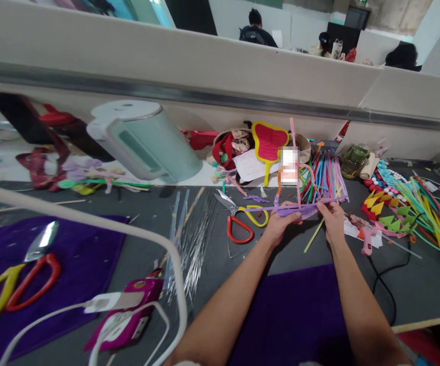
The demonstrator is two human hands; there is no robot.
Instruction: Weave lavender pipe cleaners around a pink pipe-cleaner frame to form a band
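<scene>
My left hand [281, 226] pinches the left part of a purple pipe-cleaner piece [305, 211], a flat band of several strands. My right hand [332, 218] grips its right end. A long purple strand runs along the top of the band and sticks out past both hands. Behind it rise a pink twisted stem [298, 190] and orange and pink curved strands; whether they are joined to the band I cannot tell. Scissors with red and yellow handles [238, 216] lie open, left of my left hand. Under my right hand lies a yellow-green strip [314, 235].
Bundled colourful pipe cleaners [328, 173] lie behind my hands. Silver wires [197, 244] spread to the left. On the right is a pink glue gun [368, 239] with a black cord. A mint kettle [147, 140] stands by the partition; a white cable [147, 231] arches across the left foreground.
</scene>
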